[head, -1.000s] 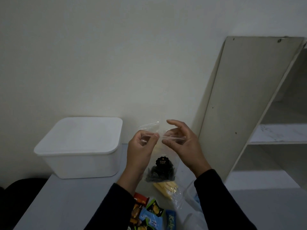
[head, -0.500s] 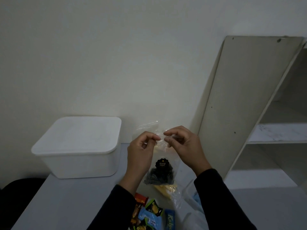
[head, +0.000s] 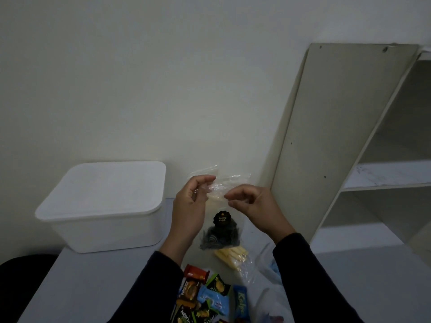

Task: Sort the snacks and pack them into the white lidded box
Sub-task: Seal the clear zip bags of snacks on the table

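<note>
A clear plastic bag (head: 219, 231) of dark snacks with a black round label hangs above the table. My left hand (head: 189, 210) and my right hand (head: 254, 206) both pinch its crinkled top, fingers close together. The white lidded box (head: 105, 206) stands to the left by the wall with its lid on. A clear bag of yellow sticks (head: 233, 256) lies under the hanging bag. Several small wrapped snacks (head: 205, 297) in red, green, blue and brown lie in a pile near the table's front.
A pale board (head: 338, 136) leans against the wall on the right, beside open white shelves (head: 387, 173). A white plastic bag (head: 272, 287) lies right of the snack pile. The grey table (head: 93, 287) holds everything. A dark chair (head: 21, 269) is at far left.
My hands have come closer together at the bag's top and dropped slightly. The right hand's fingers have curled in over the plastic.
</note>
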The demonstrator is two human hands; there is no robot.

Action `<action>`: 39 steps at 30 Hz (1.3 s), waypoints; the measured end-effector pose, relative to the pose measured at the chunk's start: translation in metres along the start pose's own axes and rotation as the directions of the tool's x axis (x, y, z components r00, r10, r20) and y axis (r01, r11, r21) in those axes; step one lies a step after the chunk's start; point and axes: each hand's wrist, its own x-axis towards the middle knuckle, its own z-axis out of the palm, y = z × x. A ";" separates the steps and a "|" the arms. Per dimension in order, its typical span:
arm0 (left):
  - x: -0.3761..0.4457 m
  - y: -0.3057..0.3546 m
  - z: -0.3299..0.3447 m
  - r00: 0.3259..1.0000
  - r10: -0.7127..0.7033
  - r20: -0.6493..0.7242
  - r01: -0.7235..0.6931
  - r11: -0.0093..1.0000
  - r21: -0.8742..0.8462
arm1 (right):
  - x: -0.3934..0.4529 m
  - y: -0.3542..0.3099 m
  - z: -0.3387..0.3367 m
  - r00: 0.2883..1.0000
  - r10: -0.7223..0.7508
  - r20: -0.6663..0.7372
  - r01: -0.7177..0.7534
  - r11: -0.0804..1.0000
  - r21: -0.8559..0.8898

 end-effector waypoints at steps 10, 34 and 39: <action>0.017 -0.051 -0.023 0.992 0.036 0.122 -0.060 0.978 0.201 | 0.022 0.012 0.030 0.978 0.186 -0.092 -0.171 0.973 0.156; 0.155 -0.253 0.034 0.986 -0.138 -0.097 0.162 0.929 0.333 | 0.185 0.221 0.089 0.915 0.401 0.038 -0.402 0.901 0.162; 0.166 -0.253 0.037 0.982 -0.179 -0.063 0.189 0.900 0.392 | 0.195 0.216 0.079 0.913 0.402 0.073 -0.403 0.915 -0.011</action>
